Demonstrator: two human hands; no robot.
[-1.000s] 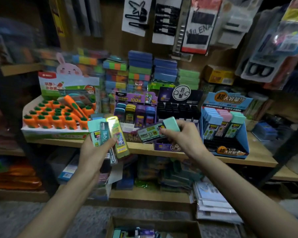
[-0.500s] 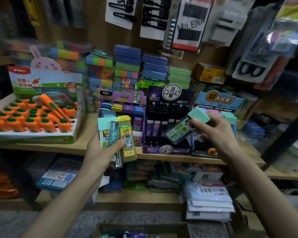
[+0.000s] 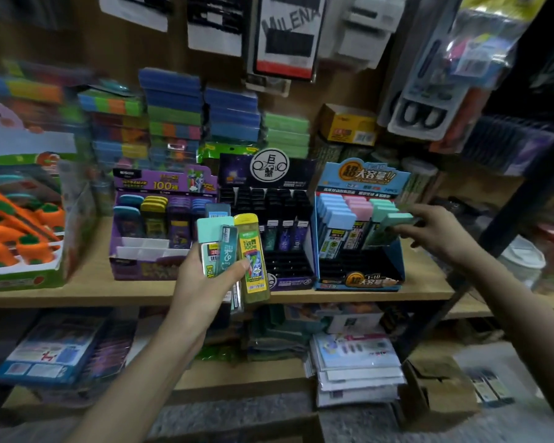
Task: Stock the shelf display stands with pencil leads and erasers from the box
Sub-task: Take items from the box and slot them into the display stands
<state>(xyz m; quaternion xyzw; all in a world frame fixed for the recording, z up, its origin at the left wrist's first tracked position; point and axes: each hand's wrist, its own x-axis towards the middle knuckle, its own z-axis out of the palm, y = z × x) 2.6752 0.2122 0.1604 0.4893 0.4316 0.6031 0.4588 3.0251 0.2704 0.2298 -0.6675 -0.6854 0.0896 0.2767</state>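
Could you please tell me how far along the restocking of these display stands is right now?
Done: the blue stand holds rows of packs at its back. In hand: the right hand holds a teal-capped pack at that stand's right column; the left hand grips a fan of packs. Left: those packs, plus empty front slots in the purple stand and black stand.
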